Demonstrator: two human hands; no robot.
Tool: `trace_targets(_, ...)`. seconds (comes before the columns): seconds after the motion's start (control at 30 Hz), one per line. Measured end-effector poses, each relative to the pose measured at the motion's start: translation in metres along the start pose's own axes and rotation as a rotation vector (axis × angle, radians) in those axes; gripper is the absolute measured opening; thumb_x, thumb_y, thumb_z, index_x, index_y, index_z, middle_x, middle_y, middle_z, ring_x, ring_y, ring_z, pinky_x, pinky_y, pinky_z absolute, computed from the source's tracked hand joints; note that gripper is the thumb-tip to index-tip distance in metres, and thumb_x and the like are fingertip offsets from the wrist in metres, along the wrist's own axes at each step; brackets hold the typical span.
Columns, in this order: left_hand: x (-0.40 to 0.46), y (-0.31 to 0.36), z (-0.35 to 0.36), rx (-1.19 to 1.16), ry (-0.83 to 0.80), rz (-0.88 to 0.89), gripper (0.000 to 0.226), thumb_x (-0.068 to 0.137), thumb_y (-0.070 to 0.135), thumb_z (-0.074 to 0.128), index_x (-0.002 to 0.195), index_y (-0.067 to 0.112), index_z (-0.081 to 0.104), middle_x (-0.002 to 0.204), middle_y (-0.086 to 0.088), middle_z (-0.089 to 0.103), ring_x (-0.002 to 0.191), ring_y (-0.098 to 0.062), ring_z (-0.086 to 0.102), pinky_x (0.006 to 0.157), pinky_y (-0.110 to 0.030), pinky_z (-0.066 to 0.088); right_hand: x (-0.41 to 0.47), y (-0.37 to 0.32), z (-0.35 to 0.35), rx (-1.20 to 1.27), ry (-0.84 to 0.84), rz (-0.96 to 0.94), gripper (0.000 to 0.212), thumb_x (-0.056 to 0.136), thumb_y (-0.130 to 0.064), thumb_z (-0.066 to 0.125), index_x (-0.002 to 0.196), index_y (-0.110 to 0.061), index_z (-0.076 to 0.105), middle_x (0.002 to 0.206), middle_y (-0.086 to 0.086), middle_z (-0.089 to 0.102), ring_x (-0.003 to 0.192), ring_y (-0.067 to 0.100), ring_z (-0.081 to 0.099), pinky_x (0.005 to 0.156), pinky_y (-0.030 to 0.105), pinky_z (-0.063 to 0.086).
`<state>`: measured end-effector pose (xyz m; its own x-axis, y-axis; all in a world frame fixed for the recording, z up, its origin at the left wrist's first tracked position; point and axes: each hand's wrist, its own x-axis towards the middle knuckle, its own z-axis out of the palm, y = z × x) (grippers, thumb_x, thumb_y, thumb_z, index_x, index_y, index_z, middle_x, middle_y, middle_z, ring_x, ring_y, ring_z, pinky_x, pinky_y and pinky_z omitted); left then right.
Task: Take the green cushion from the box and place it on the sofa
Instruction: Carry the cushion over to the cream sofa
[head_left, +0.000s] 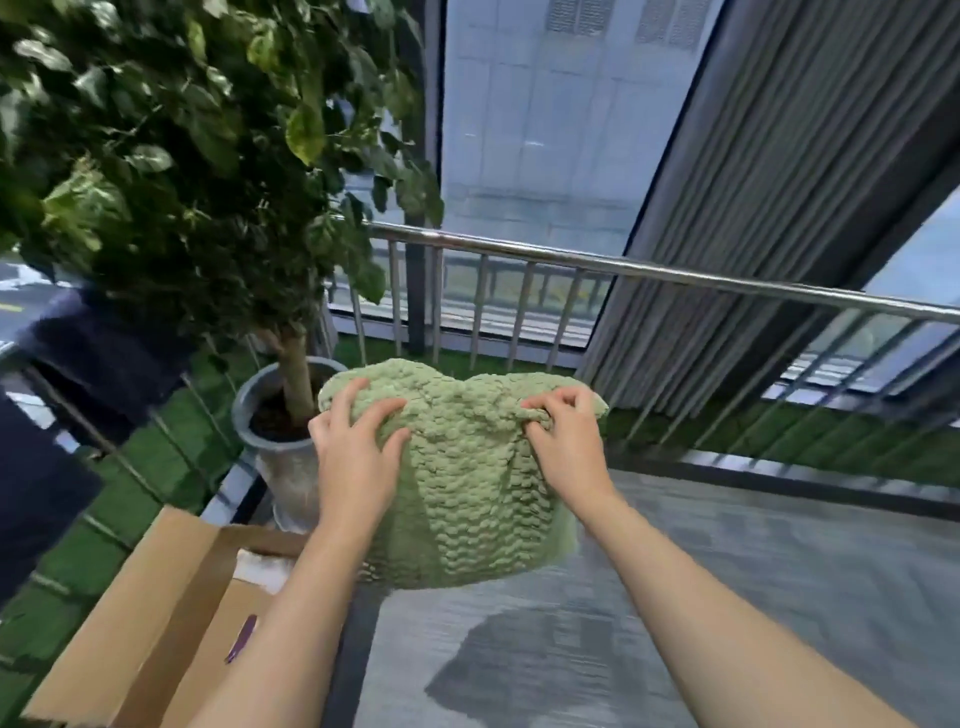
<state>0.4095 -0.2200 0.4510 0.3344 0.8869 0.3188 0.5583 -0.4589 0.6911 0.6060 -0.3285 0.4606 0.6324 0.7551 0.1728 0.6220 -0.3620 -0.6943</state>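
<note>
A light green knitted cushion (472, 478) hangs in the air in front of me, above the grey floor. My left hand (358, 452) grips its upper left corner with spread fingers. Pinching the upper right corner is my right hand (563, 441), which bunches the fabric there. The open cardboard box (156, 587) sits at the lower left, below and left of the cushion, with its flaps up. No sofa is in view.
A large leafy plant (171, 156) in a grey pot (283, 457) stands just left of the cushion. A steel railing (649, 273) runs across behind it, with grey curtains (753, 208) at the right. Green turf (130, 467) lies along the railing; a dark blue object (88, 353) sits far left.
</note>
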Motion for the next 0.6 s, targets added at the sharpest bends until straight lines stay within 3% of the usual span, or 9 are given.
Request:
trace_targets(0.13,0.004,0.047,0.035,-0.088,-0.132,0.166,0.025,0.085,0.022,0.068,0.109,0.026,0.069,0.144,0.001,0.041,0.121,-0.032,0.032,0.101,-0.041,0.031,-0.028,0.031,-0.053,-0.046,0.185,0.15,0.022,0.09,-0.009,0.057,0.103,-0.024,0.067,0.113,0.0,0.04,0.077,-0.006,0.044,0.069,0.021,0.032)
trace_targets(0.33,-0.017,0.127,0.089,-0.216,-0.316,0.369,0.024,0.085,0.023,0.068,0.109,0.026,0.069,0.143,0.004,0.041,0.121,-0.03,0.032,0.097,-0.027,0.023,-0.085,0.072,-0.132,-0.098,0.423,0.314,0.02,0.089,-0.004,0.058,0.1,-0.017,0.068,0.113,0.006,0.041,0.085,-0.003,0.043,0.072,-0.005,0.028)
trace_targets(0.43,-0.04,0.17,0.114,-0.262,-0.399,0.44,0.024,0.086,0.024,0.067,0.11,0.028,0.068,0.144,0.005,0.04,0.123,-0.03,0.032,0.099,-0.032,0.027,-0.12,0.095,-0.17,-0.127,0.512,0.379,0.02,0.09,-0.004,0.058,0.1,-0.018,0.067,0.112,0.005,0.04,0.084,-0.022,0.039,0.069,-0.006,0.028)
trace_targets(0.6,-0.096,0.25,0.156,-0.344,-0.529,0.571,0.025,0.086,0.023,0.067,0.111,0.026,0.068,0.144,0.005,0.041,0.125,-0.029,0.031,0.099,-0.03,0.026,-0.185,0.14,-0.235,-0.152,0.663,0.516,0.019,0.09,-0.005,0.059,0.101,-0.018,0.068,0.111,0.003,0.04,0.083,-0.017,0.041,0.072,-0.003,0.03)
